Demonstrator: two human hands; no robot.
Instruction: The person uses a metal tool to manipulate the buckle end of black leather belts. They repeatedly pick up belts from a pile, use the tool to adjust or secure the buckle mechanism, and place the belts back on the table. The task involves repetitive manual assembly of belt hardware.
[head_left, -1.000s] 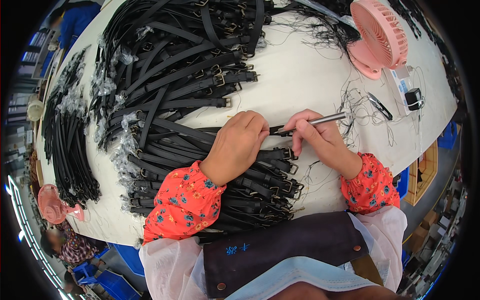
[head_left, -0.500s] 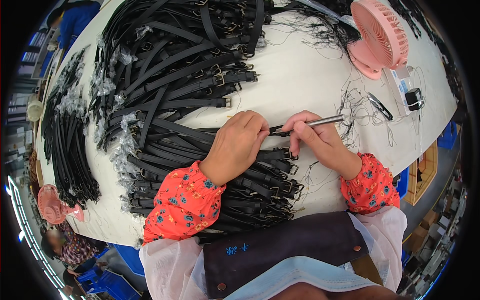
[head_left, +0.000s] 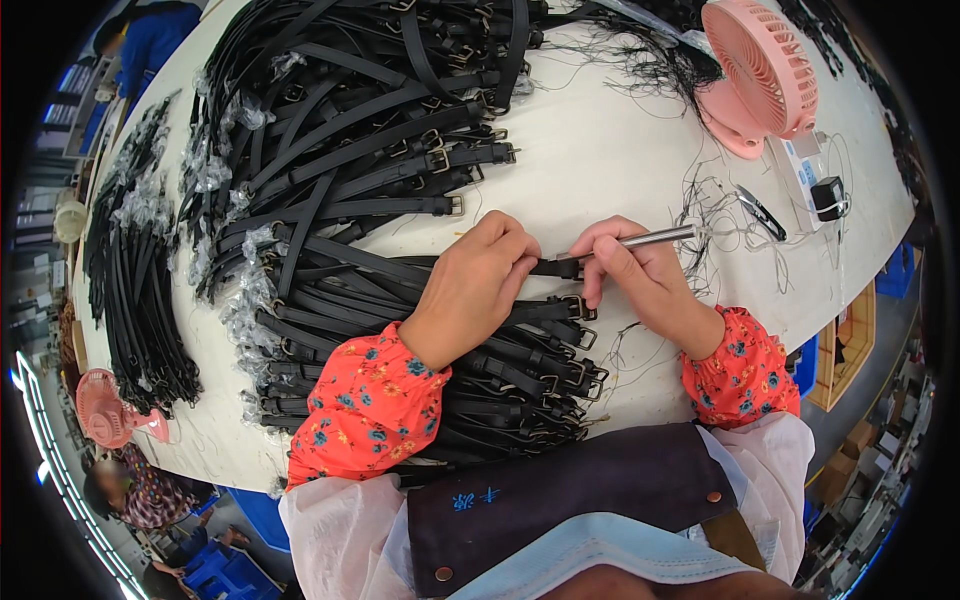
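A black leather strap, with a buckle end, lies between my two hands over the pile. My left hand is closed, thumb and forefinger pinching the strap near its end. My right hand is closed round a slim silver pen-shaped metal tool, whose thin tip points left toward the strap. Whether the tip touches the strap I cannot tell. Below my hands lie several more buckled straps, side by side with their buckles to the right.
A larger heap of black straps covers the table at the far left, with clear plastic wrap on some. At the far right stand a pink fan, black thread snippers and a black plug adapter. Loose threads lie about.
The silver tool and my right hand have shifted very slightly, the tool a little to the right. My left hand has moved slightly, and more of the strap's end shows between my hands.
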